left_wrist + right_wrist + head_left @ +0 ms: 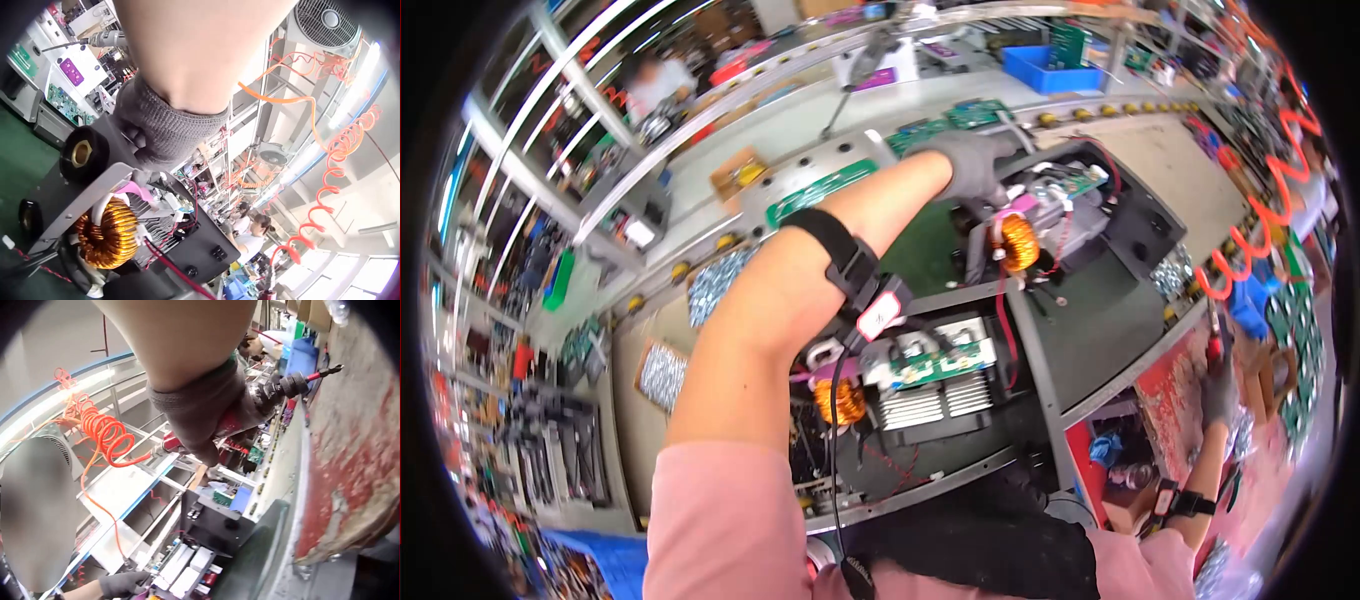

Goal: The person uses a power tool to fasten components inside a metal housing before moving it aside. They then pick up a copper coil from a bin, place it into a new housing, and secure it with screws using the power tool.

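Note:
My gloved left hand (975,165) grips the far-left part of a black metal housing (1145,235); in the left wrist view its fingers curl over a grey metal panel (115,147). Close below that hand sits a copper-wound coil (1020,242), with red and black wires running off it. Out at the far right, my gloved right hand (1218,395) holds a red air screwdriver (234,422). Its bit (326,372) points away from the hand, over a worn red board (350,462). Nearer my body lies a second unit with a coil (840,400) and a finned heat sink (940,402).
A coiled red hose (1270,225) hangs at the right. Green circuit boards (820,190) lie along the bench's far side, with a blue bin (1050,78) beyond. Metal frame bars (1035,360) divide the two units. Trays of small silvery parts (662,375) stand at the left.

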Motion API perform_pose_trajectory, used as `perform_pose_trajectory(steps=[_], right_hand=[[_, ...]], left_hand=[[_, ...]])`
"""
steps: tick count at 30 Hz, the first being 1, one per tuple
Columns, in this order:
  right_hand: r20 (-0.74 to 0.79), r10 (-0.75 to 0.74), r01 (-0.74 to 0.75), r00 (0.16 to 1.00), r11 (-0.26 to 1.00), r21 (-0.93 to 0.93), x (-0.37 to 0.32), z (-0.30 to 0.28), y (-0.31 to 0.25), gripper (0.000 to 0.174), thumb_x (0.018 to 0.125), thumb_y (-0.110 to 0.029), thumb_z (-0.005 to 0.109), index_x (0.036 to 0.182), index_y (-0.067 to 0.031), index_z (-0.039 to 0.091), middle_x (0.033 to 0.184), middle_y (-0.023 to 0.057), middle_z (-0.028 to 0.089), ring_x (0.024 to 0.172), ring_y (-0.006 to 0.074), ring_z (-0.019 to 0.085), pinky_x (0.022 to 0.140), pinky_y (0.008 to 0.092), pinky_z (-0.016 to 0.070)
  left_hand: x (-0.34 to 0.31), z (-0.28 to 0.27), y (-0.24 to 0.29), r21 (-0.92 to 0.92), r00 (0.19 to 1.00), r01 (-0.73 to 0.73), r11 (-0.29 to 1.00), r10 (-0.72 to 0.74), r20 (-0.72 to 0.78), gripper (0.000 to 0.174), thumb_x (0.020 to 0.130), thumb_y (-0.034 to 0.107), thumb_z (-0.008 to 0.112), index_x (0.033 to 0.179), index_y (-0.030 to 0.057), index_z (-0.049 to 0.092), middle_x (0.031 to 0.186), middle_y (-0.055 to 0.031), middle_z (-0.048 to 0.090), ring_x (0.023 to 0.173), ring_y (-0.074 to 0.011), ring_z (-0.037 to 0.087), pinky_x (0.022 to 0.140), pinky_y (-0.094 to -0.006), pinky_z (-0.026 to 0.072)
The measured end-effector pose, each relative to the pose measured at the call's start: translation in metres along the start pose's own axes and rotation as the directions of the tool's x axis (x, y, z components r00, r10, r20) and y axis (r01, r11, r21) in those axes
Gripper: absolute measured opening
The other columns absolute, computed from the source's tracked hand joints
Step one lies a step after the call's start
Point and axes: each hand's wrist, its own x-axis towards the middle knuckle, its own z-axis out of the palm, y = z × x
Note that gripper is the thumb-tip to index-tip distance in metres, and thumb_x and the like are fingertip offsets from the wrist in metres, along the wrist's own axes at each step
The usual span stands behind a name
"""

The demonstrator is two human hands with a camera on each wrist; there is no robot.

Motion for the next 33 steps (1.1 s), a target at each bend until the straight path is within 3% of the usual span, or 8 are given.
perform_pose_trajectory(steps=[7, 11, 12, 13, 18, 20, 26, 33], right_hand=[[0.136, 0.103, -0.065, 0.985, 0.964, -0.257, 0.011, -0.003, 0.024, 0.07, 0.083, -0.037, 0.065, 0.141, -0.0177, 0.032, 0.122, 0.0223, 0.056, 0.108, 0.0428, 0.056, 0.084, 0.0503, 0.0461], [0.232, -0.238, 0.332, 0.943, 0.638, -0.695, 0.042, -0.049, -0.053, 0.055, 0.089, -0.028, 0.06, 0.137, -0.0088, 0.041, 0.131, 0.0158, 0.05, 0.122, 0.0347, 0.047, 0.091, 0.0458, 0.0442], [-0.031, -0.418, 0.383, 0.908, 0.857, -0.346, 0.038, -0.07, -0.098, 0.051, 0.089, -0.022, 0.062, 0.132, -0.0034, 0.045, 0.13, 0.0149, 0.051, 0.119, 0.0305, 0.05, 0.091, 0.0419, 0.0449], [-0.164, -0.678, 0.654, 0.717, 0.735, -0.181, 0.032, -0.098, -0.16, 0.047, 0.087, -0.018, 0.064, 0.127, -0.0004, 0.049, 0.127, 0.0156, 0.053, 0.113, 0.0283, 0.055, 0.089, 0.0393, 0.0463], [-0.089, -0.889, 0.707, 0.449, 0.292, 0.644, -0.014, -0.167, -0.427, 0.032, 0.087, -0.024, 0.066, 0.106, 0.001, 0.058, 0.091, 0.0032, 0.058, 0.084, 0.0091, 0.052, 0.077, 0.0263, 0.0443], [0.188, -0.944, 0.72, 0.272, 0.329, 0.611, 0.004, -0.163, -0.508, 0.039, 0.089, -0.037, 0.059, 0.103, -0.0011, 0.059, 0.086, 0.0026, 0.057, 0.078, 0.0095, 0.053, 0.066, 0.0255, 0.0455], [0.534, -0.605, 0.248, 0.591, 0.765, 0.594, 0.076, -0.029, -0.649, 0.054, 0.085, -0.042, 0.064, 0.119, -0.0005, 0.053, 0.093, 0.0127, 0.062, 0.065, 0.0205, 0.06, 0.064, 0.0419, 0.0572], [0.41, -0.499, -0.132, 0.764, 0.501, 0.856, 0.125, 0.075, -0.711, 0.064, 0.084, -0.044, 0.065, 0.132, -0.0073, 0.043, 0.127, 0.0173, 0.051, 0.106, 0.0344, 0.055, 0.084, 0.045, 0.052]], left_hand=[[-0.158, -0.062, -0.072, -0.181, 0.965, 0.141, 0.973, -0.177, -0.196, 0.056, 0.085, 0.04, 0.063, 0.132, 0.0118, 0.051, 0.122, -0.0114, 0.061, 0.11, -0.0231, 0.059, 0.096, -0.0341, 0.0448], [-0.258, -0.026, -0.084, -0.231, 0.971, 0.206, 0.951, -0.228, -0.071, 0.057, 0.085, 0.042, 0.063, 0.131, 0.0118, 0.051, 0.122, -0.0119, 0.06, 0.112, -0.0261, 0.058, 0.097, -0.036, 0.0451], [-0.277, -0.014, -0.078, -0.262, 0.974, 0.206, 0.943, -0.222, -0.035, 0.06, 0.084, 0.048, 0.062, 0.131, 0.0128, 0.051, 0.125, -0.0124, 0.059, 0.113, -0.0283, 0.057, 0.098, -0.0376, 0.0447], [-0.288, 0.003, -0.072, -0.35, 0.978, 0.174, 0.92, -0.203, -0.047, 0.059, 0.084, 0.041, 0.064, 0.132, 0.0119, 0.049, 0.123, -0.0139, 0.059, 0.114, -0.028, 0.057, 0.097, -0.0374, 0.0449], [-0.28, 0.041, -0.04, -0.416, 0.98, 0.108, 0.903, -0.168, -0.109, 0.06, 0.08, 0.035, 0.066, 0.133, 0.0112, 0.048, 0.126, -0.0172, 0.054, 0.112, -0.0348, 0.056, 0.095, -0.0392, 0.0449], [-0.264, 0.05, -0.04, -0.384, 0.976, 0.134, 0.913, -0.188, -0.108, 0.052, 0.082, 0.037, 0.064, 0.126, 0.0112, 0.054, 0.118, -0.0135, 0.06, 0.109, -0.0329, 0.057, 0.092, -0.0394, 0.0459], [-0.262, 0.036, -0.041, -0.364, 0.979, 0.202, 0.909, -0.196, 0.054, 0.04, 0.083, 0.038, 0.063, 0.116, 0.0152, 0.06, 0.104, -0.0095, 0.064, 0.098, -0.0314, 0.061, 0.083, -0.0406, 0.0486], [-0.256, 0.038, -0.038, -0.353, 0.97, 0.238, 0.905, -0.239, 0.043, 0.034, 0.08, 0.03, 0.068, 0.111, 0.0168, 0.063, 0.095, -0.0035, 0.065, 0.088, -0.0251, 0.063, 0.073, -0.0376, 0.0503]])
